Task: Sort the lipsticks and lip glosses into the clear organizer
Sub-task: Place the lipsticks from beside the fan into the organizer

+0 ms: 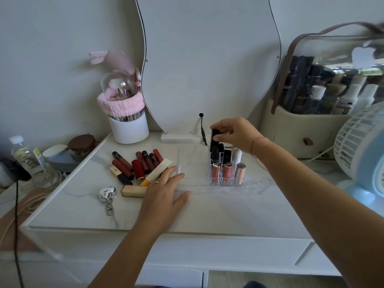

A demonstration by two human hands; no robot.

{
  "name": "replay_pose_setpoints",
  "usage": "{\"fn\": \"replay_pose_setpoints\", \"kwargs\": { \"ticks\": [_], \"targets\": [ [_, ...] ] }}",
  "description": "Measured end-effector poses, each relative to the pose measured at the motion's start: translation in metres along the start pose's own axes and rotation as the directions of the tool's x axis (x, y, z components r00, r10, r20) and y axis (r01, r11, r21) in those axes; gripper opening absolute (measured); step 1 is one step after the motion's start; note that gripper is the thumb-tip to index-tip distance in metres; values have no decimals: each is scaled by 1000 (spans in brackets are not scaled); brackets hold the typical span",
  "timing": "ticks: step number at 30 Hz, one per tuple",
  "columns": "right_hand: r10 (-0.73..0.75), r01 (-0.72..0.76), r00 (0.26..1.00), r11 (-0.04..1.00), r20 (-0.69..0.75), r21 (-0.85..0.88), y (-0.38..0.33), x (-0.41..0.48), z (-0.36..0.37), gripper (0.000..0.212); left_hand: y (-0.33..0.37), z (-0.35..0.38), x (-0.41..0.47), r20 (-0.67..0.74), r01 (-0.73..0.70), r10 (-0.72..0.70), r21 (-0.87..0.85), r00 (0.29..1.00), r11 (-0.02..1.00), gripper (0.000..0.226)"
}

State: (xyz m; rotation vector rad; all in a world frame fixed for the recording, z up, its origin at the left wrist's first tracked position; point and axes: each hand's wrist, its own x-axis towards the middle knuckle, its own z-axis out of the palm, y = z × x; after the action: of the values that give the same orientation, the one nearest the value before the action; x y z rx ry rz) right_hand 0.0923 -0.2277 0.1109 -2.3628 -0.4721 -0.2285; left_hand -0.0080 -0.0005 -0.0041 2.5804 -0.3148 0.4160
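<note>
A clear organizer (192, 163) stands mid-table. Its right-hand slots hold three pink lip glosses (227, 172) in front and black and white tubes behind. My right hand (234, 135) is shut on a black lipstick (214, 139), held upright over a back slot. My left hand (166, 192) lies flat on the table, fingers spread, touching the organizer's front left corner. A pile of dark red lipsticks and glosses (141, 164) lies left of the organizer, with a white and yellow tube (158, 171) and a beige tube (133, 191) beside my left hand.
A heart keychain (107, 194) lies near the beige tube. A white brush cup (128, 125) with a pink band stands at the back left, a wavy mirror (207, 59) behind the organizer. A cosmetics bag (311, 121) and a fan (361, 142) crowd the right side.
</note>
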Motion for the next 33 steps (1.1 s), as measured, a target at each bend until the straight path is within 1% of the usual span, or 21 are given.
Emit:
{"fn": "replay_pose_setpoints", "kwargs": {
  "ticks": [3, 5, 8, 10, 12, 14, 15, 17, 19, 22, 25, 29, 33],
  "targets": [
    [12, -11, 1000, 998, -17, 61, 7, -4, -1, 42, 2, -1, 1, 3, -9, 9, -1, 1000, 1000, 48],
    [43, -42, 999, 997, -18, 71, 14, -5, -4, 38, 5, -4, 0, -28, -22, 21, -34, 999, 999, 47],
    [111, -112, 993, 994, 35, 7, 22, -4, -7, 27, 14, -15, 8, -180, -91, 69, -116, 981, 989, 41],
    [120, -113, 989, 990, 90, -84, 24, -2, -6, 22, 23, -24, 26, -248, -155, 105, -189, 963, 970, 38],
    [108, -87, 986, 983, 127, -163, 23, 1, -4, 17, 37, -31, 50, -211, -143, 67, -370, 975, 918, 36],
    [103, -74, 985, 978, 140, -195, 22, 4, -1, 15, 50, -33, 76, -83, -47, 1, -552, 997, 833, 36],
    [104, -75, 985, 977, 139, -200, 23, 6, -1, 14, 55, -32, 88, -19, 3, -18, -612, 1000, 791, 37],
    [107, -79, 985, 977, 136, -198, 24, 8, 1, 12, 61, -25, 108, 44, 51, -29, -673, 999, 738, 38],
    [108, -82, 985, 979, 135, -186, 26, 9, 1, 10, 65, -17, 122, 68, 69, -30, -701, 997, 710, 38],
    [91, -68, 988, 983, 127, -172, 28, 9, 2, 9, 66, -8, 134, 95, 80, -17, -714, 995, 695, 35],
    [66, -43, 990, 983, 121, -180, 29, 8, 3, 10, 66, -5, 140, 78, 65, -11, -738, 997, 671, 29],
    [58, -34, 990, 982, 127, -186, 30, 10, 2, 10, 65, -7, 143, 14, -7, 22, -693, 1000, 721, 24],
    [58, -32, 989, 982, 136, -187, 30, 11, 3, 10, 65, -6, 141, -34, -43, 27, -685, 999, 727, 25]
  ]
}}
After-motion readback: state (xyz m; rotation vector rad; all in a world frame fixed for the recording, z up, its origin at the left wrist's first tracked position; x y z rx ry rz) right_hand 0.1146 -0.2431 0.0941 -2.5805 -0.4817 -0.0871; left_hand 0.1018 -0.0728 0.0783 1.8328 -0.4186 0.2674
